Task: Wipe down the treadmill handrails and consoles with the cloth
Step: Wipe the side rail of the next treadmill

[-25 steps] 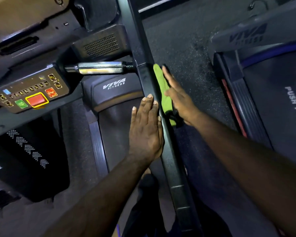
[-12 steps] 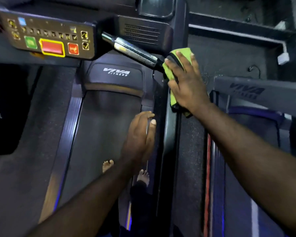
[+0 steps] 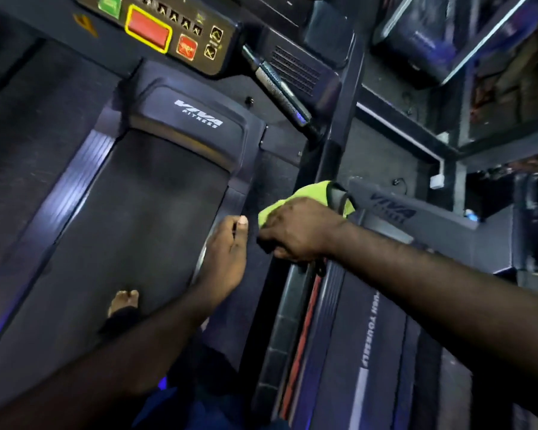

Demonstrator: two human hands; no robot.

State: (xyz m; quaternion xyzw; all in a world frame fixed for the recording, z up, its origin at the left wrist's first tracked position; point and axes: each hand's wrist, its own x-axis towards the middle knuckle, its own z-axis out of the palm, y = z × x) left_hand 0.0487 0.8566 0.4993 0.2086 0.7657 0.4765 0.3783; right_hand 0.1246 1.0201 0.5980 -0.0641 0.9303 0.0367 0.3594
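A bright green cloth (image 3: 319,193) lies over the black side handrail (image 3: 334,144) of the treadmill, right of centre. My right hand (image 3: 298,234) grips the cloth, its fingers curled over it and round the rail. Part of the cloth sticks out beyond the knuckles; the rest is hidden under the hand. My left hand (image 3: 227,249) hovers just left of the rail with its fingers loosely bent and holds nothing. The console (image 3: 168,26), with a red button framed in yellow, is at the top. A metal grip bar (image 3: 280,85) runs from it to the handrail.
The dark running belt (image 3: 137,228) and the motor cover (image 3: 196,116) lie below the console. My bare foot (image 3: 123,301) stands on the belt. A second treadmill (image 3: 370,336) sits close on the right, past a narrow strip of floor.
My right hand has slid the cloth back down the handrail, away from the grip bar, and now curls round it. The view has tilted; the console sits higher in frame.
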